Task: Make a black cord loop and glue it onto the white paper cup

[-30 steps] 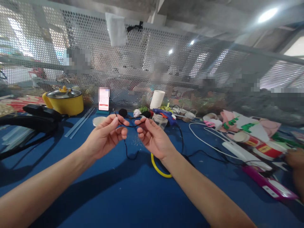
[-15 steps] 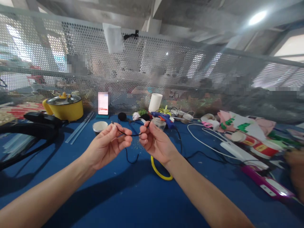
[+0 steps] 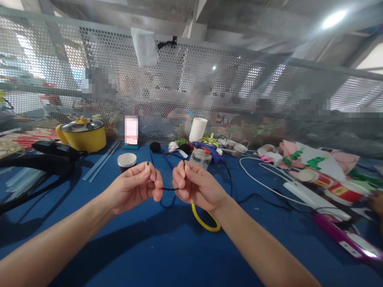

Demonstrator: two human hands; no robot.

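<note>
Above the blue table [image 3: 155, 247], my left hand [image 3: 134, 187] and my right hand [image 3: 196, 185] each pinch one end of a thin black wire [image 3: 169, 189]. The wire sags in a short curve between the two hands, and its tips stick up past my fingertips. The hands are close together, almost touching. A yellow ring [image 3: 205, 221] lies on the table just under my right wrist, partly hidden by it. A second black cord [image 3: 167, 204] loops on the table below the hands.
A yellow pot [image 3: 83, 135] stands at the back left, with a phone [image 3: 131, 130], a white cup [image 3: 127, 160], a blue glue gun [image 3: 208, 148] and a paper roll [image 3: 198, 129] along the mesh wall. White cables [image 3: 269, 179], paper cutouts [image 3: 311, 159] and a magenta tool [image 3: 347, 235] lie to the right.
Both hands have lowered and drawn together, bending the wire into a tighter curve. The fingers have curled in more.
</note>
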